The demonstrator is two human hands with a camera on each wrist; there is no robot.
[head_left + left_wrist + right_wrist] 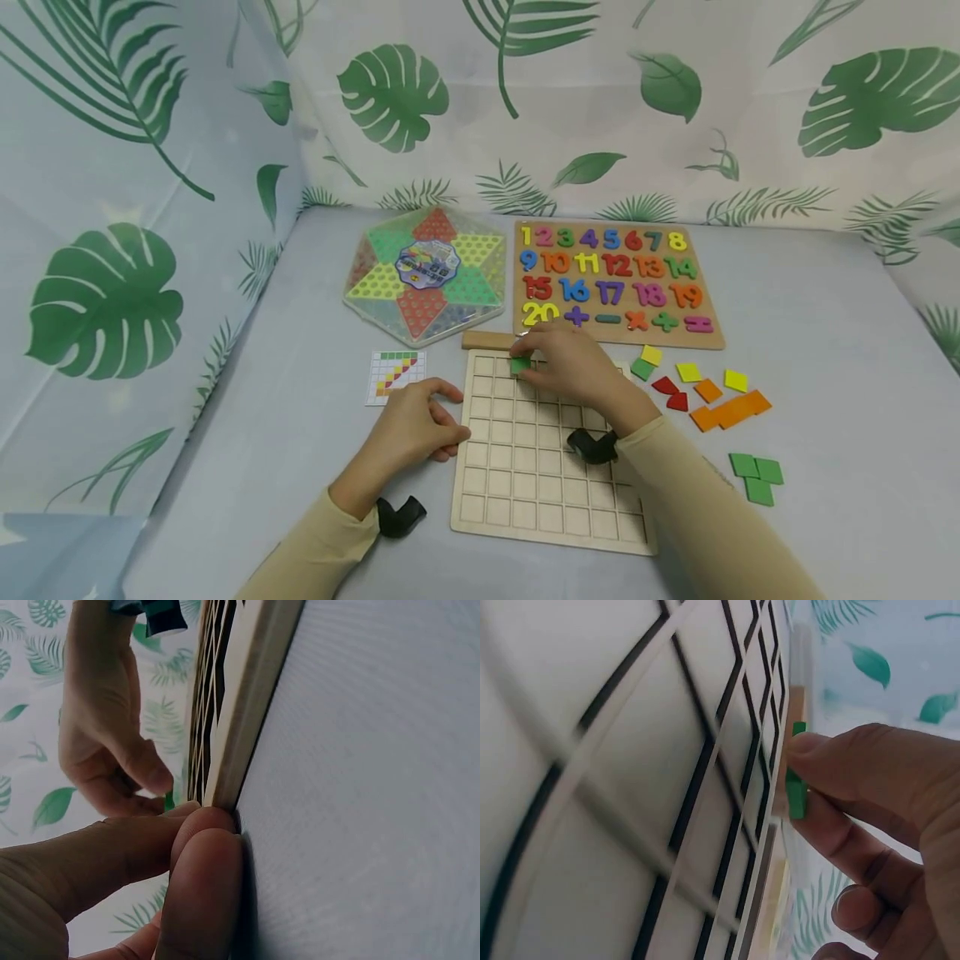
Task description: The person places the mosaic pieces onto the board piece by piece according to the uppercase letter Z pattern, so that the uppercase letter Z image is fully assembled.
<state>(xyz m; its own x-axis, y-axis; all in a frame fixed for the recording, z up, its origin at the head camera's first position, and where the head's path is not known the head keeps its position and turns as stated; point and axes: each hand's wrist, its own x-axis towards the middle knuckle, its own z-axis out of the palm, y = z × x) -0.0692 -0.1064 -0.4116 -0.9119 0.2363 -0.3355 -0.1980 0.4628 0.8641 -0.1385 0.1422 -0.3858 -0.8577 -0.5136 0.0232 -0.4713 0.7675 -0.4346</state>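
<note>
The right hand (566, 367) pinches a green square tile (520, 365) over the top row of a wooden grid board (517, 512). From the side, in the right wrist view, thumb and finger hold the tile (796, 780) by its edges, close to the grid. At the board's left edge, the left hand (412, 423) touches the rim with its fingers bent. The left wrist view shows its fingertips (206, 862) against the board's side (244, 705). A small card (378, 375) with a coloured grid pattern lies left of the board, partly behind the left hand.
A hexagonal star-patterned game box (427, 304) and a number puzzle board (618, 333) stand behind, with a wooden strip (487, 340) near the grid's top edge. To the right lie yellow tiles (736, 381), red pieces (677, 402), orange tiles (731, 413) and green tiles (759, 492).
</note>
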